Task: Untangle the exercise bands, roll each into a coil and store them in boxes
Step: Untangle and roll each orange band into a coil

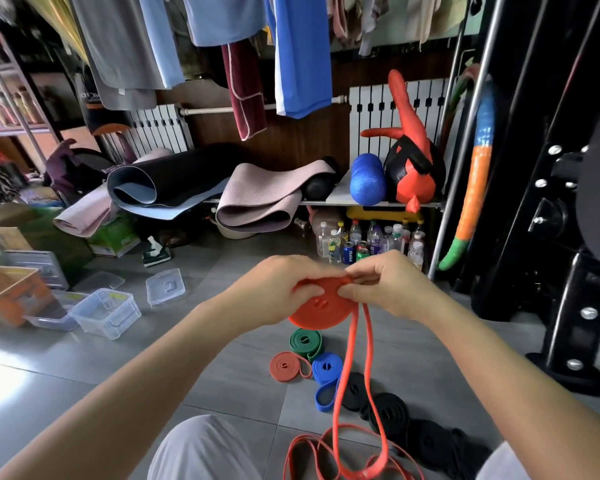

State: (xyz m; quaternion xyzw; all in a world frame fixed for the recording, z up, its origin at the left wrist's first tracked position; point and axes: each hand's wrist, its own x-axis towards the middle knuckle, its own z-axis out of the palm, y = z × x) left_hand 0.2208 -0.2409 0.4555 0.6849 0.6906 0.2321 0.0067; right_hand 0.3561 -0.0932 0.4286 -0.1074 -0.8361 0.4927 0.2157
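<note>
Head view: rolling step, orange band half coiled, held above the floor. Left hand grips the coil; right hand pinches the band at its rim. Loose tail hangs down. Next, probably: wind the tail in tight, then into the clear box.

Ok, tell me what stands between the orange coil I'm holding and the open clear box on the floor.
Nothing visible blocks it: only bare tile lies between the orange coil and the open clear box to its left. The left hand and right hand grip the coil, whose unrolled tail hangs to the floor.
</note>
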